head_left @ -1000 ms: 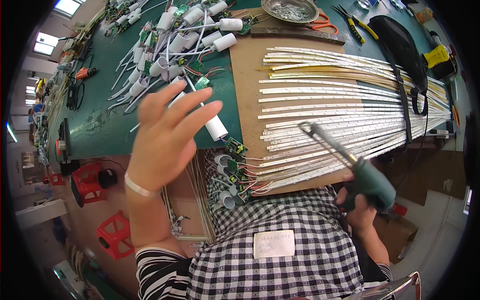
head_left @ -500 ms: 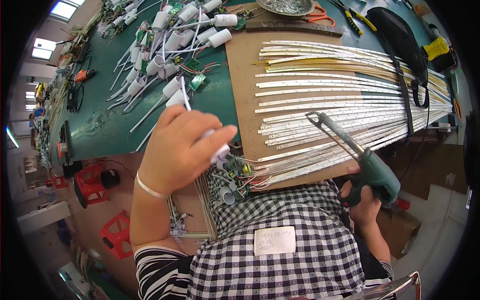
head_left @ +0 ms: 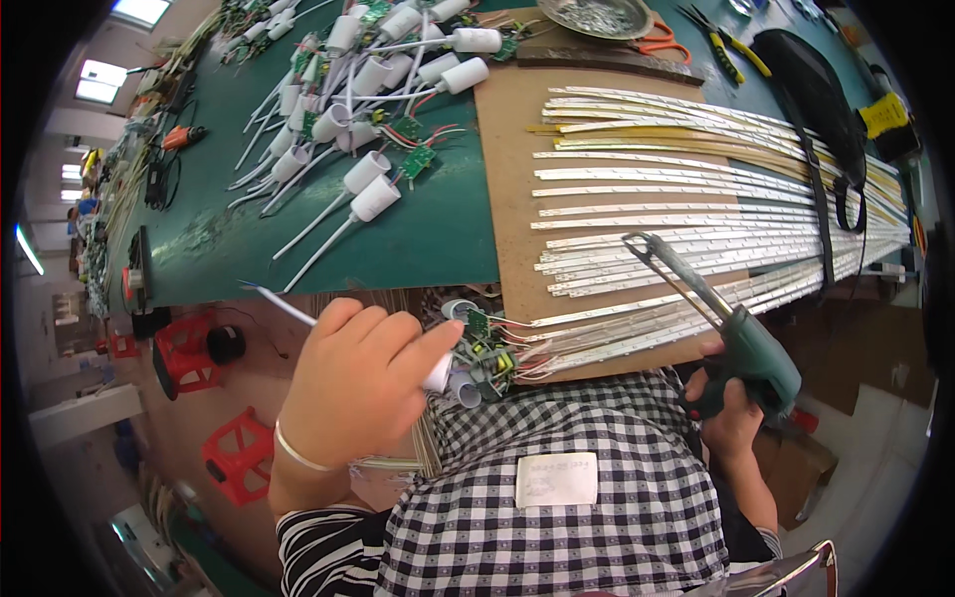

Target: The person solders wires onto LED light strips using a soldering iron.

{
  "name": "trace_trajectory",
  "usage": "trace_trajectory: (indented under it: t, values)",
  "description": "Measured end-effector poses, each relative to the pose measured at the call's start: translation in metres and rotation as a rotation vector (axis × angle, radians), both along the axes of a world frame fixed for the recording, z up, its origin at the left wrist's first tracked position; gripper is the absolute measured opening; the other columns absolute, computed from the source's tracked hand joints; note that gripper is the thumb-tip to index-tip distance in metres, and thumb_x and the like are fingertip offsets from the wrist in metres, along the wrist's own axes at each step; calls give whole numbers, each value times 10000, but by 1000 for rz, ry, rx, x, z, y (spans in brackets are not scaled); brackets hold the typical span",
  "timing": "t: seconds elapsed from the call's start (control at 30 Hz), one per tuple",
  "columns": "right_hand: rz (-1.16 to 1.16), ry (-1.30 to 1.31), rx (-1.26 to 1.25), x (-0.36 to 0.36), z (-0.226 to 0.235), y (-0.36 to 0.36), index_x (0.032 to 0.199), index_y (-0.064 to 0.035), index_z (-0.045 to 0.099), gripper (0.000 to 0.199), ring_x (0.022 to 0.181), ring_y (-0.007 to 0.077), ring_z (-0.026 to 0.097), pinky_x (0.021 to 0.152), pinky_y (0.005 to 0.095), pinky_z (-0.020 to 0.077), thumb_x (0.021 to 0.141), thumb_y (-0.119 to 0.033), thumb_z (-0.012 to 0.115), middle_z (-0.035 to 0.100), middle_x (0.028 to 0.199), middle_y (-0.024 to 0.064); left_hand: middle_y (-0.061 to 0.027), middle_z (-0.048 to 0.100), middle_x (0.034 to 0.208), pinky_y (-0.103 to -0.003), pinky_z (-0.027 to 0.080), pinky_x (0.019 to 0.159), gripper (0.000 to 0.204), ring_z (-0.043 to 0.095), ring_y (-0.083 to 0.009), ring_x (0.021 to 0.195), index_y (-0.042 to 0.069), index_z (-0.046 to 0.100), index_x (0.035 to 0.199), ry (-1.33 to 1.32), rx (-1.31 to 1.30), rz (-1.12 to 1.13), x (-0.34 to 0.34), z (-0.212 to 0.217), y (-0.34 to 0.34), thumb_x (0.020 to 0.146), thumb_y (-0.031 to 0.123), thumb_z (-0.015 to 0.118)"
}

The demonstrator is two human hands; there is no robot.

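My left hand (head_left: 358, 388) is closed around a white plastic cylinder (head_left: 438, 372), whose white cable (head_left: 282, 304) sticks out past the thumb side. Just right of those fingers, at the cardboard's near edge, is a cluster of small green circuit boards (head_left: 487, 350) and grey-white cylinders, with thin wires running to the LED strips (head_left: 597, 310). My right hand (head_left: 734, 418) grips the handle of a green soldering gun (head_left: 753, 358). Its long metal barrel and thin feed tube point up and left above the strips.
White cylinders (head_left: 376, 199) with cables and boards are heaped on the green table (head_left: 438, 249). Beyond the strips on the brown cardboard (head_left: 507, 179) are a metal dish (head_left: 597, 18), orange-handled scissors (head_left: 665, 42), yellow-handled pliers (head_left: 724, 55) and a black bag (head_left: 811, 95). Red stools (head_left: 239, 453) stand left.
My left hand has come down toward me with the cylinder, from over the table edge to beside the board cluster. The soldering gun stays nearly still; the view has shifted slightly.
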State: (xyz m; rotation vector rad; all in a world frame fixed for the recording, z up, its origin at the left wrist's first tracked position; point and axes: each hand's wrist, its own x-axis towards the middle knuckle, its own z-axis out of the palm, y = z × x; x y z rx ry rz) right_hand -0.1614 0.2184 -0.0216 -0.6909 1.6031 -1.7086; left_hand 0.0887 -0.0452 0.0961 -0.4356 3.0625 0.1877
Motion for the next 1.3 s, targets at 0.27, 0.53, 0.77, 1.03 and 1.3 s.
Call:
trace_trajectory:
  t: [0.27, 0.53, 0.77, 1.03, 1.3]
  values:
    - [-73, -19, 58, 4, 0, -1, 1215, 17, 459, 447, 636, 133, 550, 496, 245, 434, 939, -334, 489, 560, 1112, 95, -96, 599, 961, -414, 426, 816, 377, 553, -299, 924, 79, 621, 1070, 241, 78, 166, 2, -44, -48, 727, 216, 698]
    - [-78, -18, 75, 5, -1, 7, 1212, 26, 474, 440, 631, 127, 544, 477, 233, 413, 943, -322, 479, 555, 1091, 90, -79, 557, 1016, -410, 410, 809, 416, 538, -292, 941, 91, 617, 1073, 457, -54, 376, -12, -106, -103, 695, 180, 764]
    - [-18, -21, 85, 2, 7, -4, 1213, 27, 475, 446, 631, 125, 542, 471, 230, 405, 943, -328, 480, 545, 1099, 100, -48, 563, 1008, -392, 369, 839, 417, 542, -269, 957, 124, 609, 1111, 261, -31, 361, 0, -79, -85, 713, 129, 735]
    - [-32, 12, 61, 6, 5, -4, 1219, 32, 474, 487, 640, 128, 554, 481, 230, 413, 936, -363, 507, 545, 1113, 102, -101, 542, 1047, -401, 412, 826, 416, 538, -320, 962, 94, 579, 1100, 400, 258, 294, -2, -74, -82, 709, 52, 716]
    - [-14, -65, 83, 2, 9, -3, 1250, 31, 478, 463, 680, 162, 582, 600, 270, 479, 923, -288, 552, 589, 1130, 123, -71, 533, 1164, -404, 334, 964, 521, 489, -279, 1111, 120, 582, 1185, 181, 146, 198, -25, -58, -59, 687, 68, 726]
